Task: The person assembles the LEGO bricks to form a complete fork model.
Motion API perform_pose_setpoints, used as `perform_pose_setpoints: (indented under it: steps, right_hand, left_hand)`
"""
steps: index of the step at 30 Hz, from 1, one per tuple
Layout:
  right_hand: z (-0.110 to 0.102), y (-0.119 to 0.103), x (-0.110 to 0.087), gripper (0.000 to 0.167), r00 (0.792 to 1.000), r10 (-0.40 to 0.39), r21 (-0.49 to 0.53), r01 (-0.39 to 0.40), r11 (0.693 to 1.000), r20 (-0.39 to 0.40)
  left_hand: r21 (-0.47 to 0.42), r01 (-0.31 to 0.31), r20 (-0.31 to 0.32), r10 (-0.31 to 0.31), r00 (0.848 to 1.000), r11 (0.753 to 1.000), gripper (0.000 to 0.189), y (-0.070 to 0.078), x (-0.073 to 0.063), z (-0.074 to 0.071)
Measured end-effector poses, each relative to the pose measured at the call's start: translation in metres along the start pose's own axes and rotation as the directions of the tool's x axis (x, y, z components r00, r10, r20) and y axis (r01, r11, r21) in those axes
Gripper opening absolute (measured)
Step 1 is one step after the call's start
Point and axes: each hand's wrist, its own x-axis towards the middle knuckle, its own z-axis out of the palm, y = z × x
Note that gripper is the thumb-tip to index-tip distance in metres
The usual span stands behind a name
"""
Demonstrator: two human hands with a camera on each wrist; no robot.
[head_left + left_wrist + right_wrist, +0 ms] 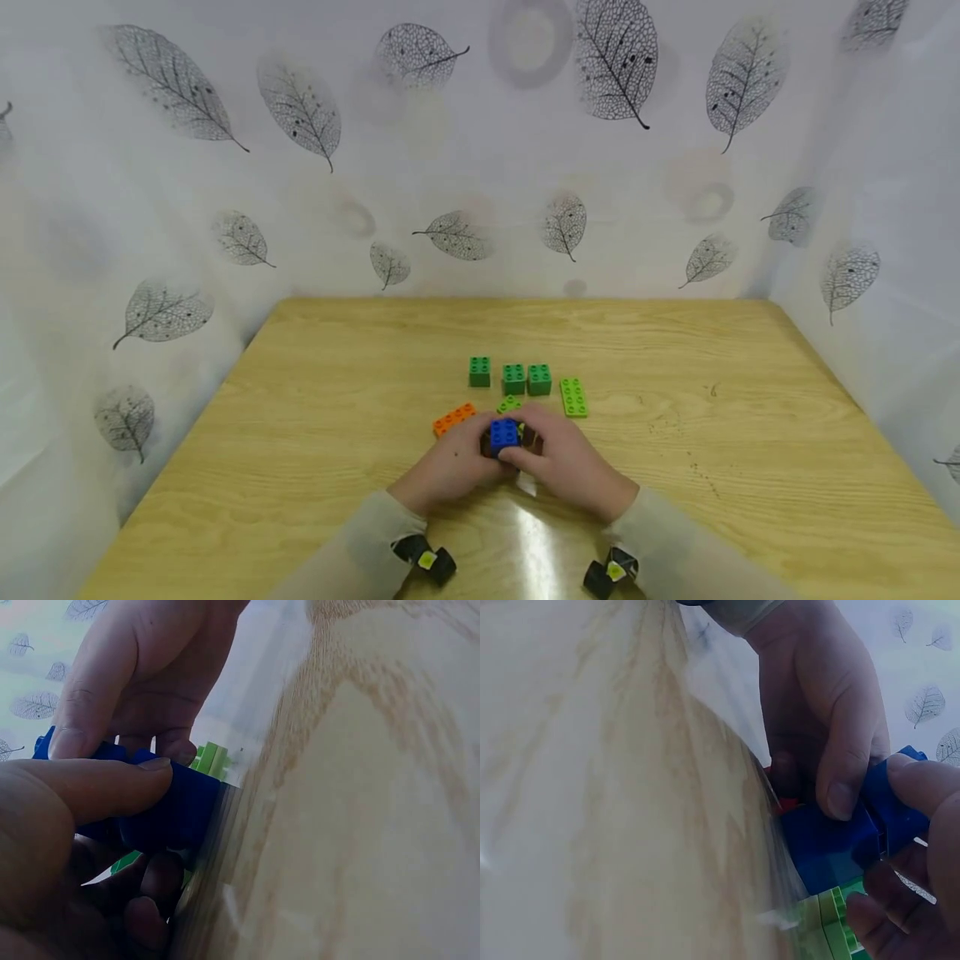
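In the head view my left hand [459, 458] and right hand [562, 458] meet around a small blue brick [505, 432] with studs on top. The wrist views show two blue bricks, one above the other, with a thin seam between them. My left hand grips the lower blue brick [180, 810] close over the table, thumb along its side. The upper blue brick [891, 817] is pinched by my right hand, its thumb on the near face. Fingers hide the bricks' far sides. Just beyond the hands lies a light green brick [510, 404], partly covered.
An orange brick [453, 419] lies beside the left hand. Three green bricks, among them a left one [480, 372], stand farther back, with a long light green brick [573, 398] to their right. Leaf-printed curtain [465, 167] surrounds the wooden table [315, 433].
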Motion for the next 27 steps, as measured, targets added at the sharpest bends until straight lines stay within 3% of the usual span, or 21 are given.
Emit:
perform_pose_setpoints:
  steps: [14, 20, 27]
  right_hand:
    - [-0.004, 0.006, -0.004, 0.031, 0.999, 0.05, 0.101, -0.05, 0.994, 0.005]
    - [-0.003, 0.011, -0.004, 0.036, 1.0, 0.024, 0.1, -0.025, 0.995, 0.01]
    - [-0.002, 0.012, -0.009, 0.04, 0.999, 0.018, 0.11, -0.012, 0.994, -0.051]
  left_hand:
    - [0.028, 0.014, 0.015, -0.014, 1.0, 1.0, 0.028, 0.007, 0.0, 0.0]
    - [0.028, -0.014, 0.008, 0.014, 1.0, 1.0, 0.028, 0.001, 0.001, -0.001]
    - [-0.067, -0.066, -0.037, 0.063, 0.997, 0.996, 0.037, -0.002, -0.006, -0.006]
